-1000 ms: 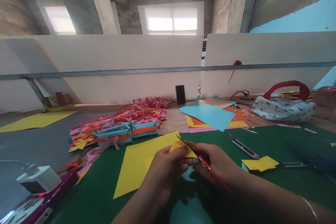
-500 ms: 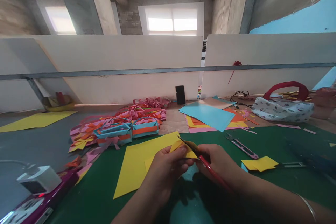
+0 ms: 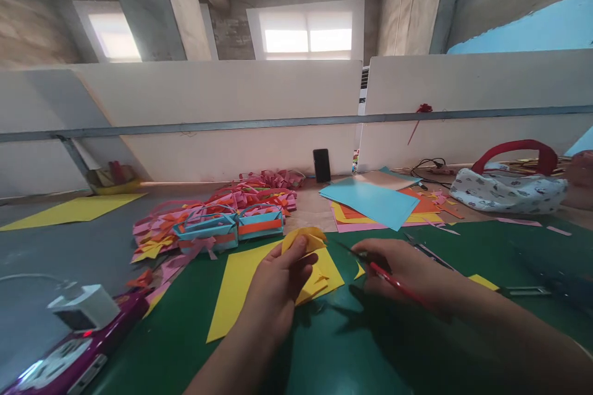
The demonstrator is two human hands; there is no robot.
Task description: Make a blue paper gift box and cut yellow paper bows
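My left hand (image 3: pixel 282 281) pinches a small folded piece of yellow paper (image 3: pixel 303 238) whose upper edge looks rounded. To its right, my right hand (image 3: pixel 401 268) is closed round red-handled scissors (image 3: pixel 393 282), their dark blades pointing left towards the paper but apart from it. A thin yellow offcut (image 3: pixel 359 270) shows just left of the right hand's fingers. Beneath the left hand lies a large yellow sheet (image 3: pixel 236 284) on the green mat, with smaller yellow pieces (image 3: pixel 315 281) on top of it.
Small blue paper baskets (image 3: pixel 260 223) stand before a heap of pink and orange strips (image 3: pixel 241 194). Coloured sheets (image 3: pixel 375 200) lie behind my hands. A craft knife (image 3: pixel 433 254) is partly hidden by my right arm. A power strip (image 3: pixel 78 345) with a charger sits at left.
The scissors have come off the yellow paper and moved right. My left hand has lifted the piece slightly up and left. A thin yellow offcut now shows between the hands.
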